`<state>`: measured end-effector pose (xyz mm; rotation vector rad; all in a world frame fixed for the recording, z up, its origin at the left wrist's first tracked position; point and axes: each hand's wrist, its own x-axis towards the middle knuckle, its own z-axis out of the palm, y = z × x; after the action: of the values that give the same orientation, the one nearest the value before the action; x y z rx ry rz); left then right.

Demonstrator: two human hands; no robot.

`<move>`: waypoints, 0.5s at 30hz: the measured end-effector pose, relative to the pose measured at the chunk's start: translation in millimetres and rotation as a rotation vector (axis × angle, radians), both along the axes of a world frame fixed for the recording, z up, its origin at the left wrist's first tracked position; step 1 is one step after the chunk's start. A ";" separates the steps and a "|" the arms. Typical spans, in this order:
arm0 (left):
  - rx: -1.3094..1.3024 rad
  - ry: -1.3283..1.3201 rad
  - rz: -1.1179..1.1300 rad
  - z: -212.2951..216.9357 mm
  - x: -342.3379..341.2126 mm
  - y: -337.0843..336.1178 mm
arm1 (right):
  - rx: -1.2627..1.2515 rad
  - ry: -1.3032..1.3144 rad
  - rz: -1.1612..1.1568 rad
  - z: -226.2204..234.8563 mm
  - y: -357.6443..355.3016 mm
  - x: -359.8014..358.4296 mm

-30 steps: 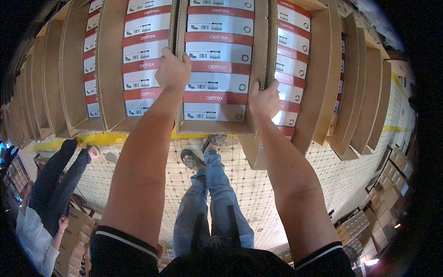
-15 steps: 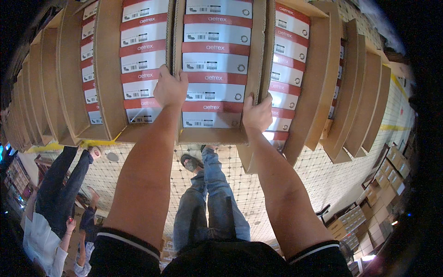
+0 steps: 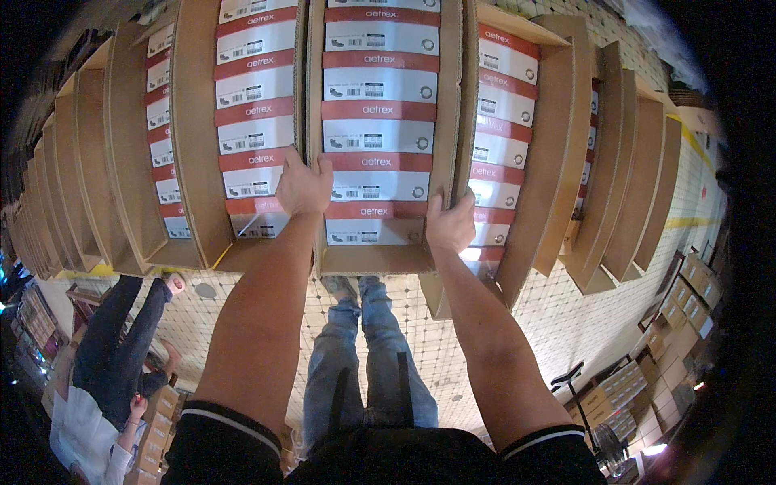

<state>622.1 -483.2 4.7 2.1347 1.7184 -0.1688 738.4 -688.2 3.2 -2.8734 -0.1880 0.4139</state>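
My left hand (image 3: 305,184) is closed over the left cardboard wall of an open carton (image 3: 376,260), its fingers partly out of sight behind the edge. My right hand (image 3: 451,222) grips the carton's right wall, close to the neighbouring carton. Between my hands, a column of white shoe boxes (image 3: 378,136) with red lids fills the carton, their labelled ends facing me. Similar shoe boxes (image 3: 257,131) stand in the carton on the left, and more shoe boxes (image 3: 499,147) in the one on the right.
More open cartons (image 3: 133,153) line up on the left, and others (image 3: 618,178) on the right, flaps sticking out. A person (image 3: 105,388) stands at lower left. Stacked boxes (image 3: 679,311) and a fan (image 3: 610,444) are at lower right. Yellow tape (image 3: 695,221) marks the tiled floor.
The cartons and both my hands appear slightly lower in view, with both hands still gripping the same walls. My feet are now more covered by the middle carton.
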 end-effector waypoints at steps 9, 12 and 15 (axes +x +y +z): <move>0.014 -0.006 0.003 0.9 2.1 -2.1 | 0.029 0.012 -0.008 3.6 0.4 0.7; 0.035 -0.007 -0.002 0.8 3.9 -2.6 | 0.067 0.011 -0.034 5.8 1.8 1.5; 0.083 -0.043 -0.013 2.1 4.0 -2.8 | 0.056 -0.090 0.025 7.3 2.9 2.2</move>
<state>626.1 -486.0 6.8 2.1932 1.7152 -0.0560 740.7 -685.4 10.6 -2.8391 -0.2468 0.2797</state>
